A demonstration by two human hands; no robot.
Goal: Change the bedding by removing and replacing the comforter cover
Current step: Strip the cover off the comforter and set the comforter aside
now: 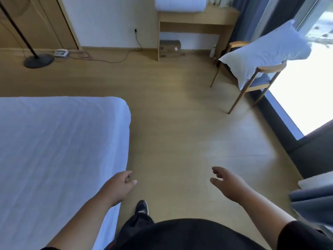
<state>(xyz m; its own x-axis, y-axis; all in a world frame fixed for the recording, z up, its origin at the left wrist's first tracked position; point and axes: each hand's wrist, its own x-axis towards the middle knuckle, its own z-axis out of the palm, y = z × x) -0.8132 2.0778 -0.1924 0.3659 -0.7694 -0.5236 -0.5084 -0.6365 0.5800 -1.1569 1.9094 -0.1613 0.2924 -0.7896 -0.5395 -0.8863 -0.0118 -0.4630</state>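
Observation:
A bed (54, 150) with a smooth white sheet fills the left half of the view; no comforter lies on it. A folded white comforter or bedding bundle (180, 3) rests on the wooden desk at the back. My left hand (119, 185) hangs beside the bed's near corner, fingers loosely curled, holding nothing. My right hand (227, 183) is out over the bare floor, fingers relaxed and empty. Grey-blue folded fabric (313, 202) shows at the right edge.
A wooden chair (252, 82) by the window carries a white pillow (266, 53). A wooden desk (196, 22) with a cardboard box (170, 48) under it stands against the far wall. A floor lamp base (38, 60) and cables lie back left. Wooden floor (180, 123) runs between bed and window.

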